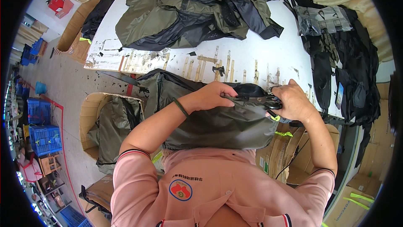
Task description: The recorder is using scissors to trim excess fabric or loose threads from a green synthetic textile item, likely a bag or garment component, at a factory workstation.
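A dark olive-green coated-fabric bag [218, 128] with black trim hangs over the table's near edge, against my body. My left hand [214, 94] pinches its upper black edge between thumb and fingers. Close to the right end of that edge, my right hand [291, 101] is closed around a small black looped piece [275, 110]; its exact kind is partly hidden by the fingers. A bright yellow-green strip [275, 118] shows just below it. Between both hands runs a dark band [252, 99] with a small metal eyelet.
Across the white table [289, 52], marked with tape strips, lies a heap of olive and black fabric pieces [189, 15]. Black straps and parts [342, 55] drape over its right side. A cardboard box [90, 107] with another olive item stands left; more boxes [285, 151] stand right.
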Tool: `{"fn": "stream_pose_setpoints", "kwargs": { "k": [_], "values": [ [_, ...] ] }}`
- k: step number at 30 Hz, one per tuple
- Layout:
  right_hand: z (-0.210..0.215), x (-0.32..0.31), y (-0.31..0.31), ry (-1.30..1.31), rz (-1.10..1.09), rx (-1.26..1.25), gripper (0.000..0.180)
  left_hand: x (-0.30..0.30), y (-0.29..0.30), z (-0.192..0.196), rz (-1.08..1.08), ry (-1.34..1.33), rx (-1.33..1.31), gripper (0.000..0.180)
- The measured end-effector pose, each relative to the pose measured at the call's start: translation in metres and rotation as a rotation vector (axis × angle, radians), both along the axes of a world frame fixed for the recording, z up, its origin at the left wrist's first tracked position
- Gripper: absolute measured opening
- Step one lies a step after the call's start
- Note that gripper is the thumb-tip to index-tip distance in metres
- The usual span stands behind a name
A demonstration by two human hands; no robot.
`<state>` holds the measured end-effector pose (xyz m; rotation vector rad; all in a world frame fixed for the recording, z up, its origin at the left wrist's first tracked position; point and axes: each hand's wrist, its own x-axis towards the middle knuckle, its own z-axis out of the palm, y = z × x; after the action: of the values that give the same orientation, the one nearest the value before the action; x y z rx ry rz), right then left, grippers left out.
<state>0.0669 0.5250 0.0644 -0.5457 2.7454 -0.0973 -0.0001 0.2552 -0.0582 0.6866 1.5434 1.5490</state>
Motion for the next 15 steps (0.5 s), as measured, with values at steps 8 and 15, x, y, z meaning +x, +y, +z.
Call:
{"fn": "stream_pose_setpoints", "kwargs": {
  "k": [8,15],
  "values": [
    [-0.001,-0.001,-0.002,-0.021,-0.012,0.027,0.035,-0.001,0.0,-0.001,-0.011,0.018,0.004,0.031],
    [-0.01,0.002,0.0,-0.021,-0.047,0.013,0.034,-0.001,0.002,0.004,-0.038,0.058,-0.024,0.029]
  ]
}}
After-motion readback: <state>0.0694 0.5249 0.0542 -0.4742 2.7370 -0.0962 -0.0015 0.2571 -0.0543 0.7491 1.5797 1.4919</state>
